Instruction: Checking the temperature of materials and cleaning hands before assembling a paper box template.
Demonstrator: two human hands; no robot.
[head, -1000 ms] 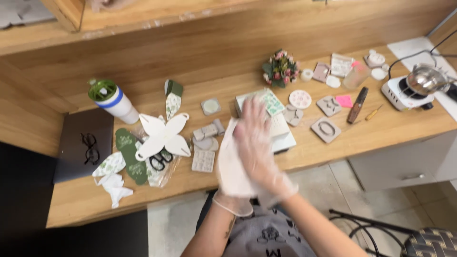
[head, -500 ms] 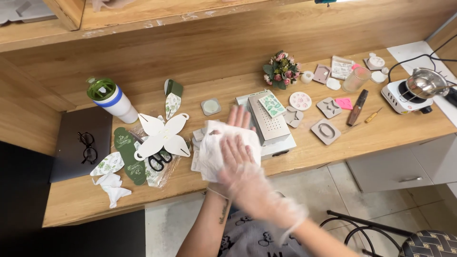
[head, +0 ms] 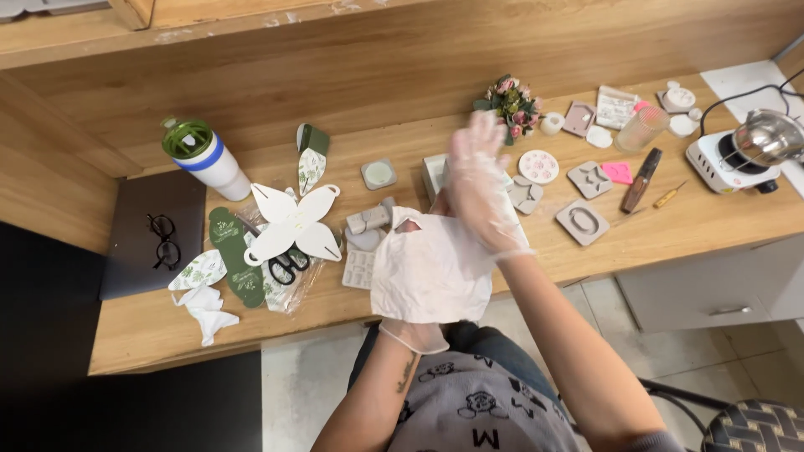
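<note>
The white cloth (head: 431,272) hangs over the table (head: 687,226) edge, right in front of the person's body, and both gloved hands meet at it. The left hand (head: 419,331) sits under and behind the cloth, with only its gloved wrist showing below the lower hem, so I cannot tell whether its fingers are curled or flat; it appears to bear the cloth from beneath. The right hand (head: 481,188) stands above the cloth's upper right corner, fingers spread and pointing away from the body, palm toward the cloth, gripping nothing that shows. The cloth therefore lies below and toward the body from the right hand, and the left hand is the nearer of the two, being in contact with it. The cloth has no clear long axis; it is roughly square, with a small notch at its top edge.

Counted on the table: one green-lidded tumbler (head: 201,159) at the far left, one pair of glasses (head: 163,238) on a dark laptop (head: 151,243), one white four-petalled paper cutout (head: 293,222) over one pair of scissors (head: 287,266), and one small bouquet (head: 509,100). Grey silicone moulds lie scattered from the middle to the right; I count at least six, some partly hidden by the hands. To the right are one clear cup (head: 643,127), one brown tube (head: 641,180), one pink mould (head: 618,172), and one small hotplate with a metal pot (head: 758,142).
</note>
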